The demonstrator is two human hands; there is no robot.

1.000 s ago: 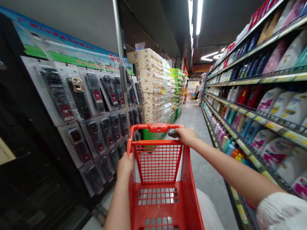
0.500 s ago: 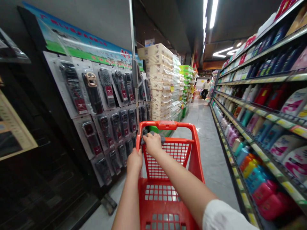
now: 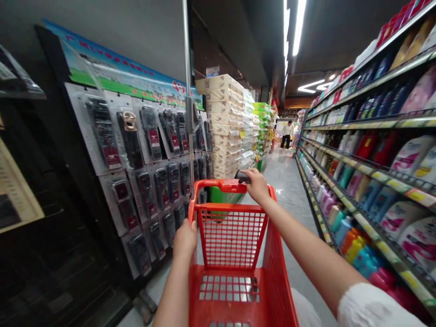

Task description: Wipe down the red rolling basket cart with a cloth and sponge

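A red plastic shopping basket point(image 3: 231, 236) with a mesh end wall and mesh floor is in front of me. My left hand point(image 3: 185, 240) is closed on its left rim, near the corner below the raised red bar. My right hand point(image 3: 257, 184) is closed around a dark grey handle-like piece point(image 3: 242, 176) at the top of that bar, right of its middle. Part of this piece is hidden by my fingers, and I cannot tell how it joins the basket.
Packaged belts point(image 3: 150, 131) hang on a display at left, beside a metal pole point(image 3: 189, 91). Behind them stand stacked cream packs point(image 3: 225, 127) and green packs point(image 3: 262, 122). Shelves of bottles point(image 3: 371, 181) line the right. A person point(image 3: 288, 132) stands far down the tiled aisle point(image 3: 277, 168).
My right hand has moved rightward and up, from the bar's left corner to its upper right, with the dark grey piece. My left hand stays on the left rim, slightly lower in view.
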